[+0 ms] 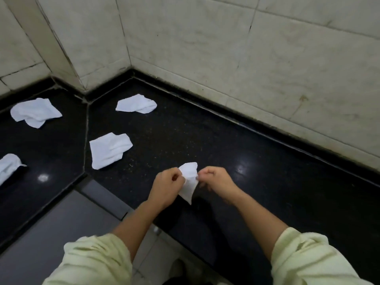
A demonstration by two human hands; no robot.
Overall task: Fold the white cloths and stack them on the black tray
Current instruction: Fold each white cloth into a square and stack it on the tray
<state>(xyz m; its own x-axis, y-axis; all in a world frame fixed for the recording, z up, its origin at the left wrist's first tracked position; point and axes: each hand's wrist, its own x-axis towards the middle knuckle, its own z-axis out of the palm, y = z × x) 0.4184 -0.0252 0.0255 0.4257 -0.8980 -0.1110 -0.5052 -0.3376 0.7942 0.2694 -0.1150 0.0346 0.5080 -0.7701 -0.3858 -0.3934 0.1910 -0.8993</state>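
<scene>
Both hands, left hand [167, 186] and right hand [216, 179], pinch a white cloth [189, 181], apparently above the black counter [205, 140].

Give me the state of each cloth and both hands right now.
held cloth, pinched between both hands, a corner hanging down
left hand, pinches the held cloth
right hand, pinches the held cloth
middle cloth, crumpled, lying on the counter
back cloth, crumpled on the counter
far-left cloth, crumpled on the counter
left-edge cloth, crumpled, partly out of frame

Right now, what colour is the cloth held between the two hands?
The cloth is plain white, seen best in the head view.
</scene>
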